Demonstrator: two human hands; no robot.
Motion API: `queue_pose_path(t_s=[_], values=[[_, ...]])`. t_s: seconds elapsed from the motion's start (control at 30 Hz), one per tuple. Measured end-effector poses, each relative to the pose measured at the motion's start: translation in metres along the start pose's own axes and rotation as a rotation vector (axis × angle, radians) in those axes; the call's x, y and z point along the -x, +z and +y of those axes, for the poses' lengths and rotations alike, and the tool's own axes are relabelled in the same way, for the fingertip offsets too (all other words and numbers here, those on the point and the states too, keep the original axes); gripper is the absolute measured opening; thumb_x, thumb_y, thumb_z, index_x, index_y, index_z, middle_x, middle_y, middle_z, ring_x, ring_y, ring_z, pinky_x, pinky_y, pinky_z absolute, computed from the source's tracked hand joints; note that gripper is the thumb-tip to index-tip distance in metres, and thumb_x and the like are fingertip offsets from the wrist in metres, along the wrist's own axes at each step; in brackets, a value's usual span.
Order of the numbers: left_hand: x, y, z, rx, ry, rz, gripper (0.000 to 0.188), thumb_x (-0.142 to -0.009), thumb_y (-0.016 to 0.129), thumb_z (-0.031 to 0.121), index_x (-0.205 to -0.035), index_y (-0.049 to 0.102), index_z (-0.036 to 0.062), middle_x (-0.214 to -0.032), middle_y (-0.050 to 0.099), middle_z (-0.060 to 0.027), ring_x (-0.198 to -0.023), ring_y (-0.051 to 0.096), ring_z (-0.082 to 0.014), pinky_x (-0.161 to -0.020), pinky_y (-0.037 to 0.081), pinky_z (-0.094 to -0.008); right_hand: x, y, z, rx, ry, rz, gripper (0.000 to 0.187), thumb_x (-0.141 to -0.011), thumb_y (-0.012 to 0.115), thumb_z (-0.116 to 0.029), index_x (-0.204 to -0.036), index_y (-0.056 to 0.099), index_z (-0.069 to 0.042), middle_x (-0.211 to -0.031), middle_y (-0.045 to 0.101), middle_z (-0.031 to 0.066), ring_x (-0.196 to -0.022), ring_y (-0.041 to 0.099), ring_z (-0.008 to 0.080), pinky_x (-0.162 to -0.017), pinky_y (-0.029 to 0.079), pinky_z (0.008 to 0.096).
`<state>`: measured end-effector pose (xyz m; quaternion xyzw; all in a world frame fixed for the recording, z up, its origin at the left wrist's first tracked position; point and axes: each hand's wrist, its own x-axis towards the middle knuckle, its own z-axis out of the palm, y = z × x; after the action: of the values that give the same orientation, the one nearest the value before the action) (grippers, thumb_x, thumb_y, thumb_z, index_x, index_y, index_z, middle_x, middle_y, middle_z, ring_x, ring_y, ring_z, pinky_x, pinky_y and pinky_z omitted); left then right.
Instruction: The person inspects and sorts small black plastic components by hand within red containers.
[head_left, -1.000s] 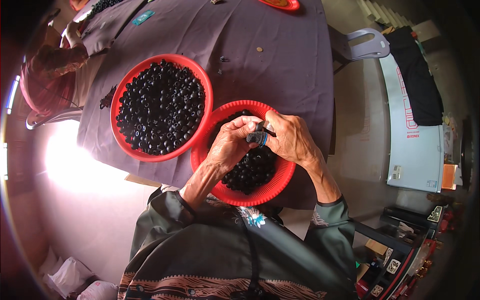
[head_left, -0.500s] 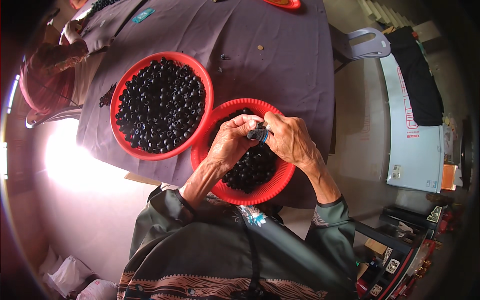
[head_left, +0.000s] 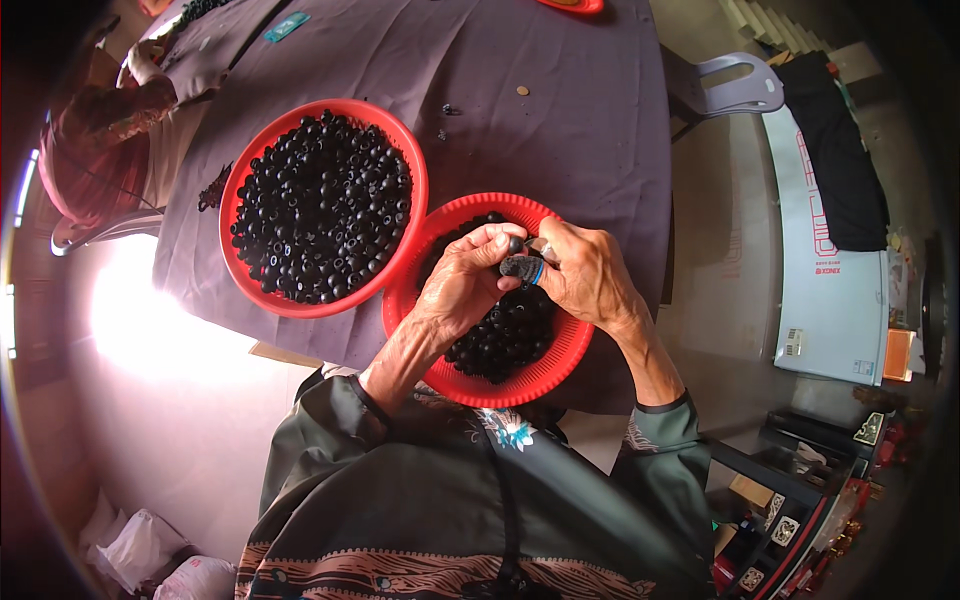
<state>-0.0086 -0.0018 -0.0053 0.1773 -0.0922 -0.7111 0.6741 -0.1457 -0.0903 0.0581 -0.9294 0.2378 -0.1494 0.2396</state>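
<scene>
My left hand (head_left: pixel 462 280) is closed, pinching a small round black bead-like piece (head_left: pixel 516 244) between thumb and fingertips. Facing it, my right hand (head_left: pixel 592 272) is closed around a small thin, blade-like tool (head_left: pixel 537 244), mostly hidden by the fingers, with its end at the piece. A dark grey finger cover (head_left: pixel 521 267) with a blue edge is on a digit of my right hand. Both hands are over a red ribbed basin (head_left: pixel 570 365) that holds many similar black pieces (head_left: pixel 505 335). Some of these are hidden under my hands.
A second red basin (head_left: pixel 421 160), heaped with black hollow pieces (head_left: pixel 320 210), touches the first on the left. Both are on a purple-grey tablecloth (head_left: pixel 560 140). Another person's arm (head_left: pixel 145 65) shows at the far left. A grey chair (head_left: pixel 740 85) stands right of the table.
The round black piece now shows between my fingertips, with the thin tool beside it. My right hand has tilted and shifted slightly; the basins have hardly changed place.
</scene>
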Motion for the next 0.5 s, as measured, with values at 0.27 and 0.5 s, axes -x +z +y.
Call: queue_pose_path(t_s=[0.27,0.5], values=[[-0.002,0.0,-0.001,0.031,0.045,-0.013,0.013,-0.089,0.053,0.01,-0.098,0.057,0.002,-0.088,0.058,-0.0053,-0.077,0.052,-0.012,-0.066,0.043,-0.0254,-0.002,-0.004,-0.011,-0.12,-0.012,0.108,0.02,-0.071,0.067,-0.004,-0.084,0.051,-0.002,-0.069,0.058,0.011,-0.061,0.062,0.0274,-0.052,0.047,0.0338],[-0.002,-0.001,-0.001,-0.021,0.001,0.054,0.012,-0.089,0.052,0.009,-0.097,0.056,0.0015,-0.087,0.059,-0.0045,-0.073,0.054,-0.0132,-0.067,0.045,-0.0283,-0.005,-0.005,-0.009,-0.056,-0.174,0.12,0.027,-0.063,0.055,0.01,-0.087,0.053,-0.002,-0.074,0.06,0.0115,-0.067,0.063,0.028,-0.056,0.05,0.034]])
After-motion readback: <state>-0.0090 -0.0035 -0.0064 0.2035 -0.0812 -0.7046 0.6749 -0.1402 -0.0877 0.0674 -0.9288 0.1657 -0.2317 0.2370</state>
